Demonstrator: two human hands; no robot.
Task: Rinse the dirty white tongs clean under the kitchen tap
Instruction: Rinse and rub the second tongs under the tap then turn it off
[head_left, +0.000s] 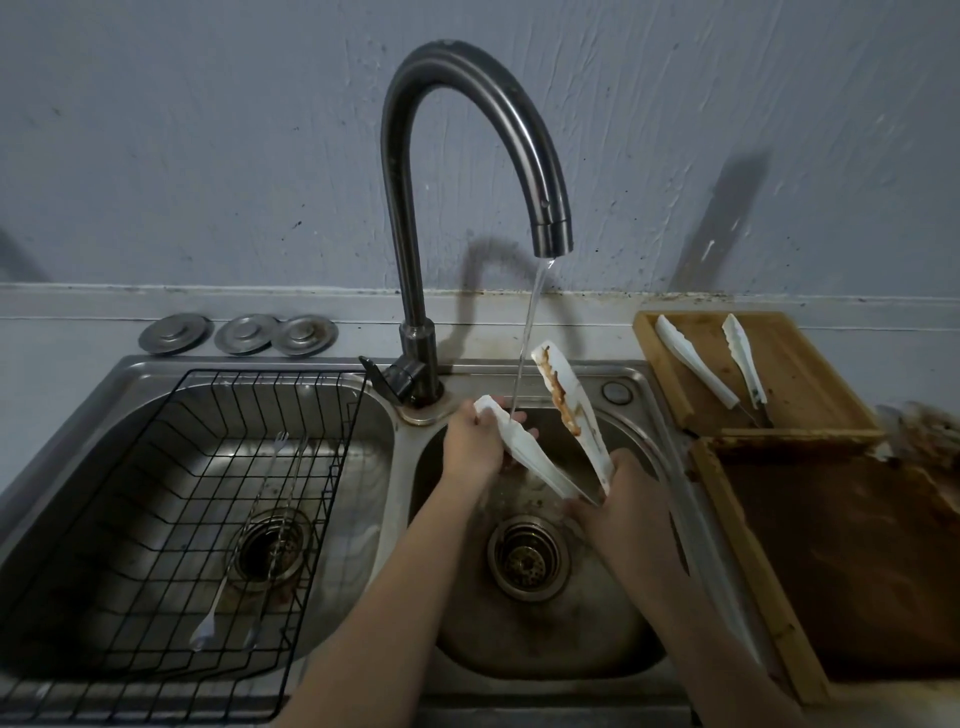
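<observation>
White tongs (582, 410) are spread open in a V over the right sink basin (545, 644). Their right arm carries a brown streak of grime along its inside. My right hand (623, 499) grips the hinge end low in the basin. My left hand (475, 441) wraps around the left arm near its tip. A thin stream of water (530, 332) falls from the dark curved tap (467, 156) and lands on my left fingers and the left arm of the tongs.
The left basin holds a black wire rack (171, 540) with thin utensils in it. A wooden tray (810, 374) with a second pair of white tongs (696, 358) sits at the right, with a stained wooden board (841, 566) in front. Three metal sink plugs (244, 335) lie behind the left basin.
</observation>
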